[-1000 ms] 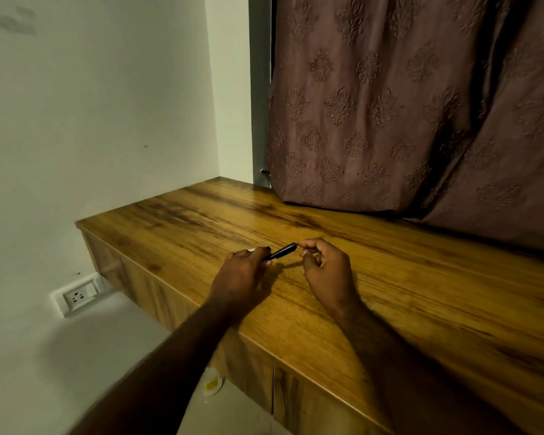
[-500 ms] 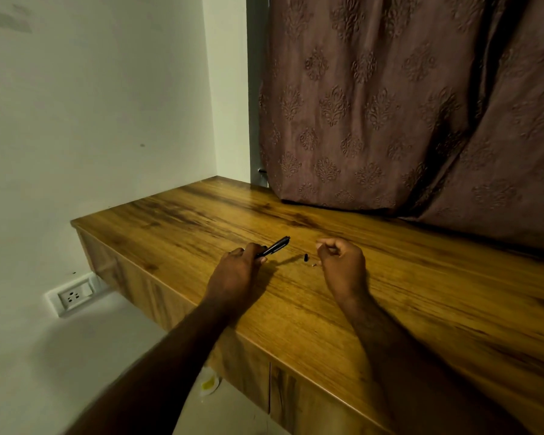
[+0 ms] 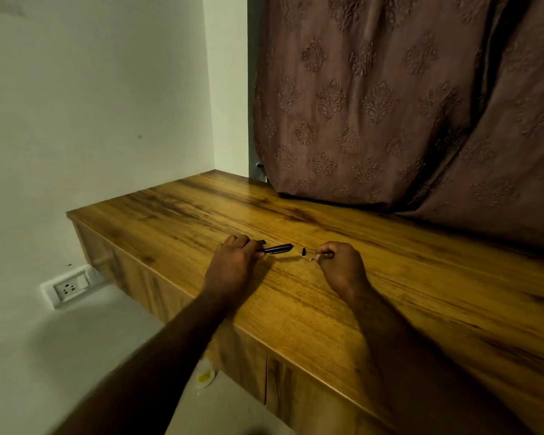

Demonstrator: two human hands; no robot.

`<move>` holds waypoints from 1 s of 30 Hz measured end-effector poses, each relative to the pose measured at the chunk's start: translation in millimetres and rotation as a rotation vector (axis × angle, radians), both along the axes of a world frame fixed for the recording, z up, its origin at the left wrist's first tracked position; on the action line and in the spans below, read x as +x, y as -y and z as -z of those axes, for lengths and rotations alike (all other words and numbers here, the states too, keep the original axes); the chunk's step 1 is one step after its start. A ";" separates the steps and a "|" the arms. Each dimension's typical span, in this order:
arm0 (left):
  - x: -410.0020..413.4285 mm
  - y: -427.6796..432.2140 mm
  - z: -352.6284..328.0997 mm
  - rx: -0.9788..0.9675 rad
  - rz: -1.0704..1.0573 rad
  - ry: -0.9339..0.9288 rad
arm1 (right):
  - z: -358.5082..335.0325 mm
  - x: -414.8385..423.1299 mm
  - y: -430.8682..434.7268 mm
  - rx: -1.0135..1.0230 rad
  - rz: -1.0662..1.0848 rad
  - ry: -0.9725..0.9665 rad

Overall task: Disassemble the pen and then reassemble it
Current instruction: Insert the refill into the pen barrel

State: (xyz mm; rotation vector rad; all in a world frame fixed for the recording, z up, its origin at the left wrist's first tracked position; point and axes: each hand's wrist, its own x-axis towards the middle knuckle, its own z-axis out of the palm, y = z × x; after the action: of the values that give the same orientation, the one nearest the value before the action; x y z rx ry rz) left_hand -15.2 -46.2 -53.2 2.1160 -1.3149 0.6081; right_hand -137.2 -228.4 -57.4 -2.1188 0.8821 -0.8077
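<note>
A black pen barrel (image 3: pixel 277 248) lies almost level just above the wooden desk top (image 3: pixel 296 309), pointing right. My left hand (image 3: pixel 233 265) grips its left end. A small black pen piece (image 3: pixel 303 251) lies on the wood just right of the barrel's tip. My right hand (image 3: pixel 339 265) is curled, with its fingertips pinching a thin small pen part (image 3: pixel 314 257) beside that piece. What exactly the pinched part is, is too small to tell. The two hands are a short gap apart.
A patterned brown curtain (image 3: pixel 390 105) hangs over the back of the desk. The desk's left and front edges drop to the floor. A white wall socket (image 3: pixel 68 288) sits low on the left wall. A small yellow-and-white object (image 3: pixel 204 376) lies on the floor under the desk.
The hands were together on the pen a second ago. They have drawn apart: my right hand pulled a small part off rightward, and the barrel in my left hand has tipped down to nearly level.
</note>
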 end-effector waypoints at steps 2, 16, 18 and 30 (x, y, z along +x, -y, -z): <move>-1.3 0.2 0.1 -0.009 0.003 0.009 | 0.3 2.1 -1.0 -0.017 -0.005 -0.040; -2.3 -1.0 1.1 -0.001 -0.001 -0.020 | -0.5 7.4 -2.9 -0.115 0.037 -0.127; -1.0 -0.6 1.7 -0.005 0.000 -0.017 | -1.0 5.0 -1.6 -0.077 0.042 -0.013; 0.6 -0.7 3.9 0.014 0.050 -0.014 | -14.2 2.1 -25.0 0.228 -0.221 0.392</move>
State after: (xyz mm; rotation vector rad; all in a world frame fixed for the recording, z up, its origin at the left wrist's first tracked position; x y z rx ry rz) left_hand -14.6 -45.6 -57.2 2.0881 -1.3636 0.5646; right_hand -135.0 -203.4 -43.1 -1.7405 0.4966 -0.9169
